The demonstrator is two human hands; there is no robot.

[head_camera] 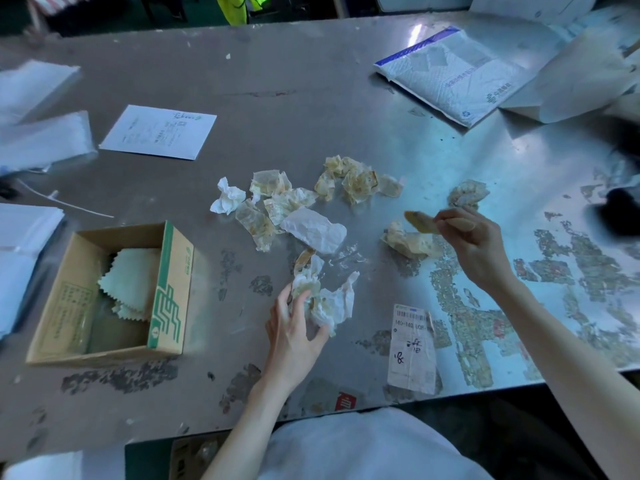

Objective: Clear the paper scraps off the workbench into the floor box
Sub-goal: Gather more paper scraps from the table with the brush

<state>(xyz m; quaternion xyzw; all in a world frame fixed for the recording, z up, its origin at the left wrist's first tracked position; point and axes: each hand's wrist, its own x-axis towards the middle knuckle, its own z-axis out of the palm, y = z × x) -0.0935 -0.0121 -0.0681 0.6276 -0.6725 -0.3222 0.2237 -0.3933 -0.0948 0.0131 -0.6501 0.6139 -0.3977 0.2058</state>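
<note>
Paper scraps (294,202) mostly sit mid-bench, just beyond both hands: left hand (294,330) clutches a crumpled wad (325,299), right hand (474,240) pinches one yellowish scrap (420,221).

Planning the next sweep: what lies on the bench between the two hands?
In the head view, mostly bare metal lies between the left hand and right hand, plus one crumpled yellowed scrap beside the right hand.

I read little here. Shipping label (412,348) stuck on workbench (311,98): barcode on top, printed digits "140-140" beneath, handwritten characters lower down, illegible to me. Red sticker (345,401) at near edge: one white character, unclear. Mailer (450,74), cardboard box (169,289), white sheet (159,131): print too blurred.
</note>
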